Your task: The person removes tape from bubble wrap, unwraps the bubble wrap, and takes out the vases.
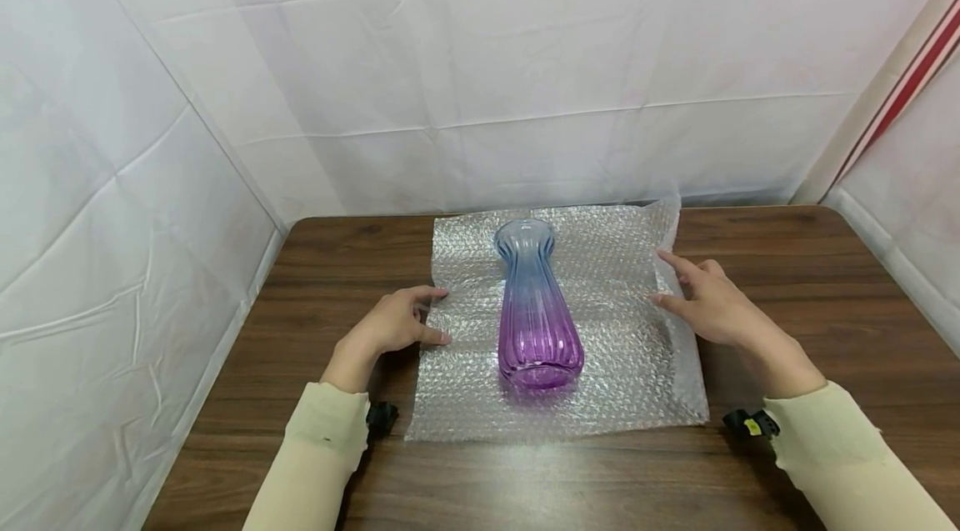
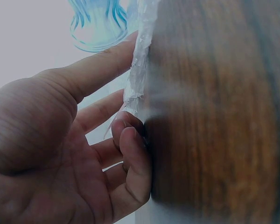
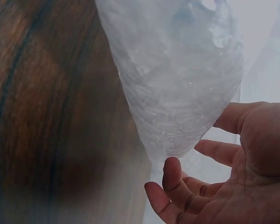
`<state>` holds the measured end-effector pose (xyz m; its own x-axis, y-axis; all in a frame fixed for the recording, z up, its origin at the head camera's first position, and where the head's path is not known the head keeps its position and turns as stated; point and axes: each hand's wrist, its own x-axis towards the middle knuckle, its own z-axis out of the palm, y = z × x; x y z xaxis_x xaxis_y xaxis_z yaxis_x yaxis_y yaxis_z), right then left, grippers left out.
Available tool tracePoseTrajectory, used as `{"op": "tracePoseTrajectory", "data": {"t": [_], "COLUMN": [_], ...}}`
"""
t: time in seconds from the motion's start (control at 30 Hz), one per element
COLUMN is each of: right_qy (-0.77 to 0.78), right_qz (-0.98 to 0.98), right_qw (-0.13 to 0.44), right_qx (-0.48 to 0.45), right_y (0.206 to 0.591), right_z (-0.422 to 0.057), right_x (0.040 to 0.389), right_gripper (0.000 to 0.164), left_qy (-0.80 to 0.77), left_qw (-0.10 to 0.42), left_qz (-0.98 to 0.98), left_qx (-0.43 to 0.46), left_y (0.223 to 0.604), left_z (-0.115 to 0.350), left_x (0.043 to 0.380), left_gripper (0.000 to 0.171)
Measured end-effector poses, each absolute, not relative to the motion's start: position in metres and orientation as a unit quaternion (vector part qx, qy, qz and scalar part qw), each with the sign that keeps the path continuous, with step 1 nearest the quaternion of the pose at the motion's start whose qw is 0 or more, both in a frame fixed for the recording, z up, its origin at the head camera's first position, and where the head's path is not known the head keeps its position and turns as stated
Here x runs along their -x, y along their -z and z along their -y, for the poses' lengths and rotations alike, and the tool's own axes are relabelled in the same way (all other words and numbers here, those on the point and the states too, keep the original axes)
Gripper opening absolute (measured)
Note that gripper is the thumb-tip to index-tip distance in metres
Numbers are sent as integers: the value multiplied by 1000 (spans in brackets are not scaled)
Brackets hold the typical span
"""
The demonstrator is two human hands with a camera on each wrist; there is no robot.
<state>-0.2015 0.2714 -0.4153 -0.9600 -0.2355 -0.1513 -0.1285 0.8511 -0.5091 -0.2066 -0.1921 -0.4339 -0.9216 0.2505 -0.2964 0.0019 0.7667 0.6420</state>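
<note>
A glass vase (image 1: 538,306), fading from clear blue at its fluted mouth to purple at the base, lies on a sheet of bubble wrap (image 1: 622,381). Its mouth points toward the back wall. My left hand (image 1: 390,321) is at the sheet's left edge, thumb and forefinger spread apart at the rim. In the left wrist view the other fingers of that left hand (image 2: 84,135) bend loosely near the wood. At the sheet's right edge, which curls up, my right hand (image 1: 712,302) touches with thumb and forefinger apart. The bubble wrap (image 3: 177,84) partly hides those fingertips in the right wrist view.
The brown wooden table (image 1: 487,481) extends to both sides of the sheet and in front of it. White cloth (image 1: 525,56) hangs behind and at both sides. A red stripe (image 1: 915,89) runs down the right corner.
</note>
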Motion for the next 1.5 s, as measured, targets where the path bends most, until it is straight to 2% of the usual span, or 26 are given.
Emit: {"op": "tracePoseTrajectory", "data": {"t": [0.57, 0.83, 1.5], "right_qy": [236, 249, 226], "right_qz": [-962, -959, -964], "right_qw": [113, 110, 119], "right_qx": [80, 79, 69], "right_y": [419, 423, 425], "right_z": [-280, -285, -291], "right_x": [202, 202, 203], "right_gripper": [79, 87, 80], "left_qy": [-337, -335, -331], "left_qw": [187, 187, 186], "left_qz": [-920, -921, -923], "left_qx": [-70, -66, -66], "left_y": [432, 432, 433], "left_z": [191, 191, 191], "left_x": [207, 206, 208], "left_gripper": [76, 76, 75]}}
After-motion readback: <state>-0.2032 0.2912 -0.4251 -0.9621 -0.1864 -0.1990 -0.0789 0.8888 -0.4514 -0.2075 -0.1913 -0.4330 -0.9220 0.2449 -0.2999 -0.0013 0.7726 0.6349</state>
